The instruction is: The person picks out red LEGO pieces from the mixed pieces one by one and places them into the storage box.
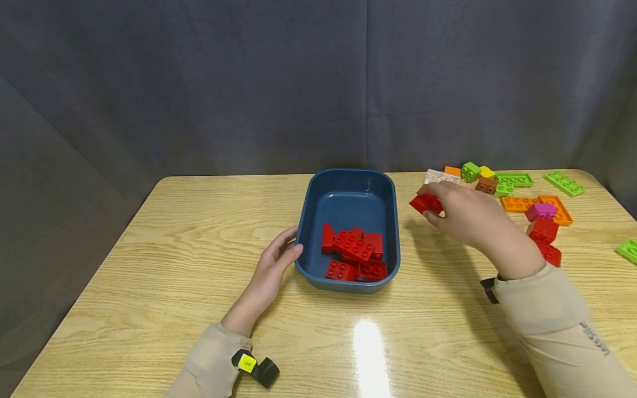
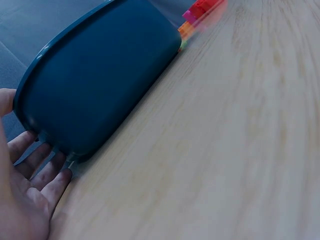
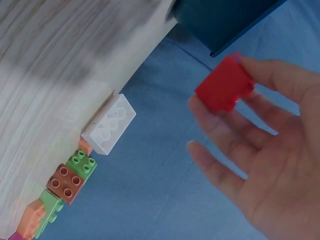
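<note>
My right hand (image 1: 468, 213) pinches a red toy brick (image 1: 427, 204) between thumb and fingers, raised above the table to the right of a dark blue bin (image 1: 348, 286). In the right wrist view the red brick (image 3: 224, 84) shows a smooth face, with its studs toward the palm. Several red bricks (image 1: 353, 246) lie heaped in the near half of the bin. My left hand (image 1: 271, 265) rests at the bin's left side, its thumb at the rim. The left wrist view shows the fingers (image 2: 47, 172) fairly straight against the outer wall.
Loose bricks spread over the right of the table: a white one (image 1: 440, 177), a brown one (image 1: 486, 185), green and orange plates, a magenta brick (image 1: 541, 211) and red bricks (image 1: 543, 230). A green plate (image 1: 628, 250) lies near the right edge. A dark curtain (image 1: 278, 88) hangs behind the table.
</note>
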Tool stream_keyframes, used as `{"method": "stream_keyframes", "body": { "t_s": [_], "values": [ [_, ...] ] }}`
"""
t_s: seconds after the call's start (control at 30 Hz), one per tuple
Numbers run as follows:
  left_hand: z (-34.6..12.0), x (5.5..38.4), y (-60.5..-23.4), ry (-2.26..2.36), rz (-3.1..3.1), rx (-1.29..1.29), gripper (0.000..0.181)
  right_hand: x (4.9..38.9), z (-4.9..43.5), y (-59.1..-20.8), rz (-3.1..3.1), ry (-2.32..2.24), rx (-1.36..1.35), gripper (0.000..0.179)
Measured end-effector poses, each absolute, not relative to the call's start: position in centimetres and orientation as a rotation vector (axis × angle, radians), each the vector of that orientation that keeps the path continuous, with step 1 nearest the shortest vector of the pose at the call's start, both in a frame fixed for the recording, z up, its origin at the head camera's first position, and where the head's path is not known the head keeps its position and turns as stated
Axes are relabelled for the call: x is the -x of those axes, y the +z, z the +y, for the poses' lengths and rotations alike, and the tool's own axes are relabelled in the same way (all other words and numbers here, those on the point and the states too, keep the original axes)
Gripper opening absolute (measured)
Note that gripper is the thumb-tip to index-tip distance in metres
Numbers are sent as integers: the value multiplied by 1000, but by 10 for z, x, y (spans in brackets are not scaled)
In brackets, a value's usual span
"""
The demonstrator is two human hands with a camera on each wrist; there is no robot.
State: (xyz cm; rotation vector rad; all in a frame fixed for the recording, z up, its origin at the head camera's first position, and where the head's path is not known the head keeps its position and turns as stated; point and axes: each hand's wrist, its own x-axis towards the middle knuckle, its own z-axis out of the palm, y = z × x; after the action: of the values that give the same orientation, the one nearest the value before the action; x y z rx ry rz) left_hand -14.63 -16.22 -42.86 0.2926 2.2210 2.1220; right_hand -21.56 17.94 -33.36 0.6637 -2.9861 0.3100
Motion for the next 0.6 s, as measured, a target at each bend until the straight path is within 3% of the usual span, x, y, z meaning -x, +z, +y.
{"method": "stream_keyframes", "body": {
  "t_s": [0.6],
  "values": [
    [-161, 146, -428, 2124, 2228, -284, 50, 204, 155, -331, -2643, 358, -936, 39]
  ]
}}
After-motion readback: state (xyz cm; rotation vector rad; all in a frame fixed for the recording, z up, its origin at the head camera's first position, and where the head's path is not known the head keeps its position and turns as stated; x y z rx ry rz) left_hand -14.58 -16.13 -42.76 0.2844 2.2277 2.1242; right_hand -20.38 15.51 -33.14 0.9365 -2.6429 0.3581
